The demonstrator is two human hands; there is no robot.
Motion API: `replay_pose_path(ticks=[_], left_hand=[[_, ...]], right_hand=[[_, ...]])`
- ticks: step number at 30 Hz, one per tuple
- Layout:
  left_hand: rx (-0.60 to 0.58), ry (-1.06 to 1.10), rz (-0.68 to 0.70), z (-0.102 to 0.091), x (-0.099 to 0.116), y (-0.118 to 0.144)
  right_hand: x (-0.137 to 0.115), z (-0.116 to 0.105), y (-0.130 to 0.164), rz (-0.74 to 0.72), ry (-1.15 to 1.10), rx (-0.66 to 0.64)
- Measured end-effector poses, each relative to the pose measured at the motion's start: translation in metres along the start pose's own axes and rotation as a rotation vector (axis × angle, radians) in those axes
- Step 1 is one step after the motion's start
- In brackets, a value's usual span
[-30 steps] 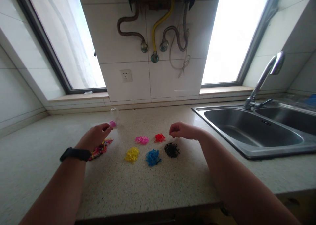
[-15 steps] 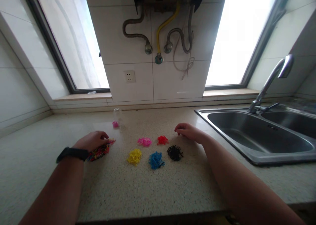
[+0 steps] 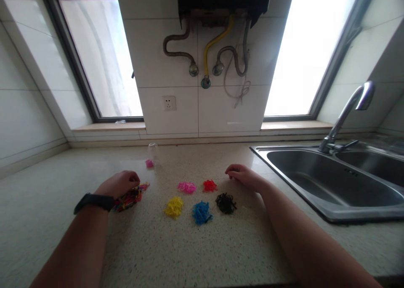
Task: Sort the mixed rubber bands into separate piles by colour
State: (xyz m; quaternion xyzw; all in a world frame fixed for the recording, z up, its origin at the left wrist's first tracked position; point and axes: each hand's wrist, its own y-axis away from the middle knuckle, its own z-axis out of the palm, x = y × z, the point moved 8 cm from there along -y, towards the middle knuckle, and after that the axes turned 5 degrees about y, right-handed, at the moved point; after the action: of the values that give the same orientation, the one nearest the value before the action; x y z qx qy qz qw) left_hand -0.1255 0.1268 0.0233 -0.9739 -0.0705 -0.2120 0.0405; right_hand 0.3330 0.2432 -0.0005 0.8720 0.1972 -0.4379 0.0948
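Observation:
My left hand [image 3: 121, 183], with a dark band on its wrist, is over the upper left of a mixed heap of small coloured rubber bands [image 3: 130, 198]. Its fingers are curled and pinched together; anything between them is hidden. My right hand [image 3: 241, 175] rests on the counter to the right of a small red pile [image 3: 210, 185], fingers curled in, with nothing visible in them. Between the hands lie a pink pile [image 3: 187, 187], a yellow pile [image 3: 174, 207], a blue pile [image 3: 202, 212] and a black pile [image 3: 226, 203] of bands.
A clear little bottle [image 3: 153, 152] stands farther back on the speckled counter [image 3: 151, 254], beside a pink cap-like piece [image 3: 149, 163]. A steel sink [image 3: 315, 195] with a faucet [image 3: 347, 115] is at the right. Pipes and a socket [image 3: 169, 103] are on the tiled wall.
The camera view has tipped up slightly, so everything sits a little lower in the picture. Both hands stay in nearly the same places, and the piles look unchanged.

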Motion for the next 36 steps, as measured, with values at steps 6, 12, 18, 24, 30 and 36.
replay_pose_path(ticks=[6,12,18,24,30,36], left_hand=[[0.034,0.033,0.034,-0.003,0.003,0.001],[0.125,0.170,0.160,-0.013,0.035,0.007],[0.193,0.479,0.343,-0.015,0.091,0.021],[0.160,0.696,0.382,0.002,0.134,0.037],[0.073,0.875,0.382,0.019,0.170,0.051],[0.012,1.075,0.408,0.030,0.186,0.059]], right_hand=[[0.000,-0.002,0.001,0.029,-0.043,0.028],[-0.002,-0.003,-0.001,0.019,-0.049,0.043],[0.004,-0.002,-0.005,0.030,-0.025,0.047],[0.005,-0.002,-0.008,0.030,-0.005,0.061],[0.004,-0.003,-0.011,0.031,0.009,0.078],[0.011,-0.003,-0.020,0.018,-0.002,0.079]])
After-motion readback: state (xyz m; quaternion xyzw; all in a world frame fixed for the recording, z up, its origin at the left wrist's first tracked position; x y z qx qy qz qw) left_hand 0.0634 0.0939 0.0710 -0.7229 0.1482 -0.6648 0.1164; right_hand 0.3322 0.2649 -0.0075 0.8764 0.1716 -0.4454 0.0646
